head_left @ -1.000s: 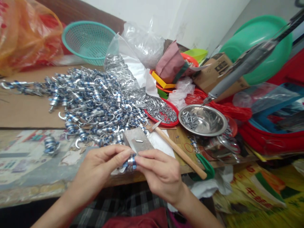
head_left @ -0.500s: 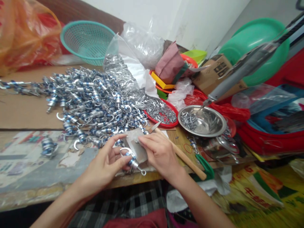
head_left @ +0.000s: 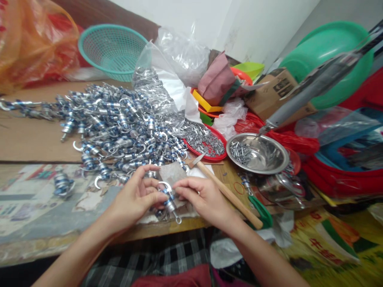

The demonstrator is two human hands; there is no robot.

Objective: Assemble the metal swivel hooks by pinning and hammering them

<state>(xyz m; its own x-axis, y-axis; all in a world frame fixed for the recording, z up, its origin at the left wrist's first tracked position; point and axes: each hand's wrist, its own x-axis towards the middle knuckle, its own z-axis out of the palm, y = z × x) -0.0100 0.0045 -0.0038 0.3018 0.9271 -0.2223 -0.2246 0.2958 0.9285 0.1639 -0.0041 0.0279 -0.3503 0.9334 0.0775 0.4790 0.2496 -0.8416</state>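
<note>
My left hand (head_left: pixel 134 199) pinches a small silver and blue metal hook fitting (head_left: pixel 168 200) over the near edge of the table. Its curved hook points up and a small ring hangs at its lower end. My right hand (head_left: pixel 203 197) meets it from the right, fingertips pressed on the fitting's top, over a grey metal block (head_left: pixel 173 173). A big heap of like fittings (head_left: pixel 119 123) spreads across the table behind my hands. A wooden-handled hammer (head_left: pixel 227 193) lies just right of my right hand.
A red plate of small metal pieces (head_left: pixel 206 143) and a steel bowl with screws (head_left: pixel 257 153) stand at the right. A teal basket (head_left: pixel 112 50), plastic bags (head_left: pixel 179 56), a cardboard box (head_left: pixel 275 91) and a green basin (head_left: pixel 329 52) crowd the back. A hanging power tool (head_left: pixel 311 87) points into the bowl.
Both hands moved from near my lap up onto the table by the metal block. The fitting turned so its hook and ring now show, and my right fingers came back onto it.
</note>
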